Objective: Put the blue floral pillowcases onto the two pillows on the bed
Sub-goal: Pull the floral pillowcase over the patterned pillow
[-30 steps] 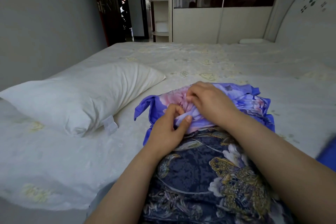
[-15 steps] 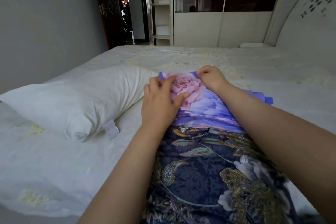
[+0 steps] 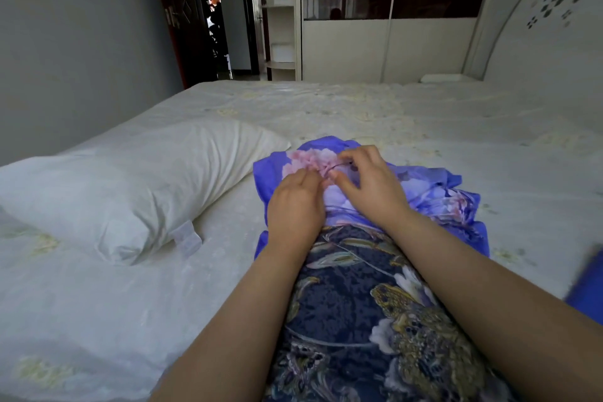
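Blue floral pillowcase [image 3: 421, 189] sits bunched on the bed [image 3: 424, 114], right on top of a pillow w/ a dark navy patterned cover [image 3: 352, 313] that runs back toward the camera. Both hands are in the pink-flower patch: left hand [image 3: 295, 206] has fingers curled into the cloth, pinching a gather; right hand [image 3: 367, 184] is clawed over the same spot, thumb & fingertips nipping a fold. Looks like hunting for the case's opening, judging by the fiddling.

Bare white pillow [image 3: 130, 186] lies just beside, to the left, no case on it yet.

Risk from here: grab two layers at once & the mouth won't open, so the pillow jams; or the case goes on inside out or twisted.

Hard to tell: where the opening actually is, it's buried in the bunching. A blue blur [image 3: 587, 284] at the right edge, cut off, poss. the second case, can't confirm.
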A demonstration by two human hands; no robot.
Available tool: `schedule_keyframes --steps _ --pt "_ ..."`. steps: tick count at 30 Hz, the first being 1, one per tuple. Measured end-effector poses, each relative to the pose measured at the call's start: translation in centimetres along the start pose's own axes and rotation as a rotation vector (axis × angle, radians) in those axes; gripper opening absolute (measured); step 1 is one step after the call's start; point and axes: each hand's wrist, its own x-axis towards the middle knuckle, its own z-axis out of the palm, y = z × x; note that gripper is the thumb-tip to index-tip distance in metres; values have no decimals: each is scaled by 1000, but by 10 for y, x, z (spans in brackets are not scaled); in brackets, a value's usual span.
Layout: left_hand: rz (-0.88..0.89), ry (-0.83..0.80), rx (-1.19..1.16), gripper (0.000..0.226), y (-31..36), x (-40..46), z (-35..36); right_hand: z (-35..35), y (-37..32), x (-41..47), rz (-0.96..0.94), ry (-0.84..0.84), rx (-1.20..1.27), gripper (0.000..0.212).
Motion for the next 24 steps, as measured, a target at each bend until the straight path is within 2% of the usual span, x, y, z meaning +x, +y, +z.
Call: schedule_keyframes --steps 2,4,7,9,11,15,17,19,21,24 --pt "39 122 -51 16 7 -7 -1 -10 0 -14 -61 9 20 46" --pt "77 170 -92 18 18 -12 -6 -21 1 -24 -132 36 25 46" --pt "79 115 -128 22 29 -18 -8 -30 2 -37 -235 110 -50 45" --pt "57 56 -157 24 25 -20 -6 -34 7 -44 -265 141 -237 38" --pt "68 37 -135 22 18 -21 -1 -40 11 -52 -234 137 -384 32" --pt "44 6 -69 33 3 -21 10 -51 -7 -72 -166 117 -353 29" --pt "36 13 -86 35 -2 -21 10 -53 -17 -73 -111 51 -367 25" --pt "100 22 -137 32 1 -23 8 -58 -7 -61 -26 -60 -338 24" --pt "141 34 -188 32 4 -26 3 -66 9 -51 13 -80 -278 27" --pt "63 46 -136 35 1 -28 -1 -80 40 -48 70 -54 -307 29"
